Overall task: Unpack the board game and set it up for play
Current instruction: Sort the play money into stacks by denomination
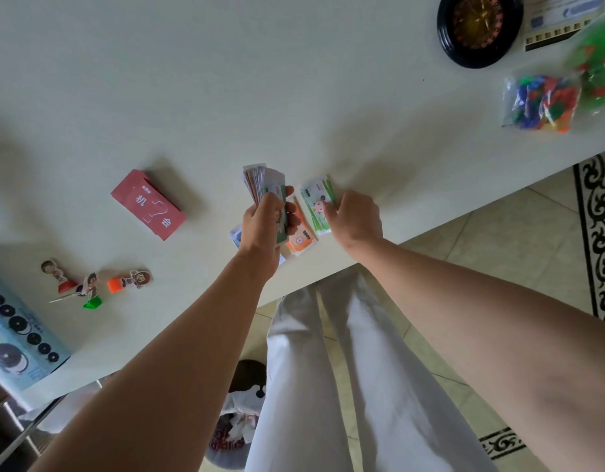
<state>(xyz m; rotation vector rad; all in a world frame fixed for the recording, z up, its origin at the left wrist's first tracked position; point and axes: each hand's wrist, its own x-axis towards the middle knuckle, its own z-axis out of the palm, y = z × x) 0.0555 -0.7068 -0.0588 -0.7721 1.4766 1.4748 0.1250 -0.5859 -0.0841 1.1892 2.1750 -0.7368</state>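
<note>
A: Step shown?
B: Sorting play money by value. The left hand (264,229) grips the fanned wad of notes (261,181) above the table (294,97). The right hand (357,221) touches the green pile (315,196); whether it pinches a note, I cannot tell.
A: Next?
B: Probably peeling off one note for its matching pile.

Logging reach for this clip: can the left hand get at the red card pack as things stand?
Probably reachable, but not to grasp: the left hand is full, gripping a wad of play money. The table between it and the red card pack lies bare.
</note>
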